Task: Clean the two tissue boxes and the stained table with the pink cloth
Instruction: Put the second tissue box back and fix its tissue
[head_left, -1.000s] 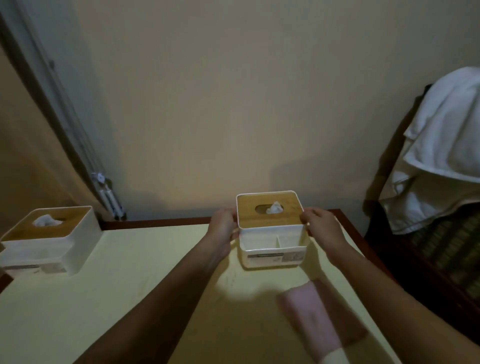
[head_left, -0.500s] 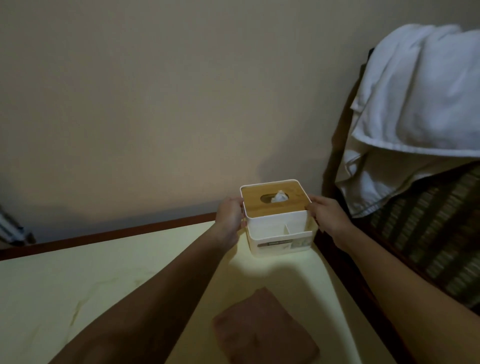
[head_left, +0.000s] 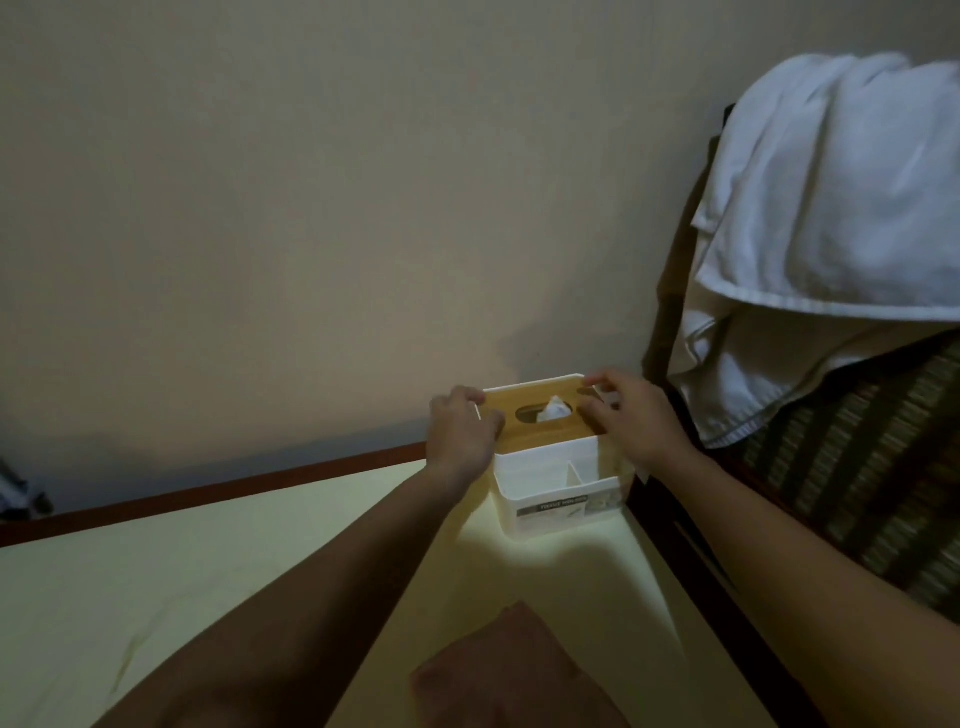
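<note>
Your pale yellow table (head_left: 260, 561), faintly streaked, fills the lower left. A white towel (head_left: 831, 234) hangs at the right. The folded cloth (head_left: 509, 670) lies on the table close to you, between your forearms, untouched. The box (head_left: 550, 483) stands at the table's far right corner, by the wall. Your left hand (head_left: 460, 434) and right hand (head_left: 636, 415) curl over its wooden lid, one at each side edge. The box looks light, stiff and smooth. The lid may lift off, so grip the walls.

One tissue box (head_left: 556, 483), wooden lid, at the table's (head_left: 208, 571) far right corner. The left hand (head_left: 460, 434) and right hand (head_left: 636, 415) grip its lid edges. One pink cloth (head_left: 514, 670) lies nearer.
</note>
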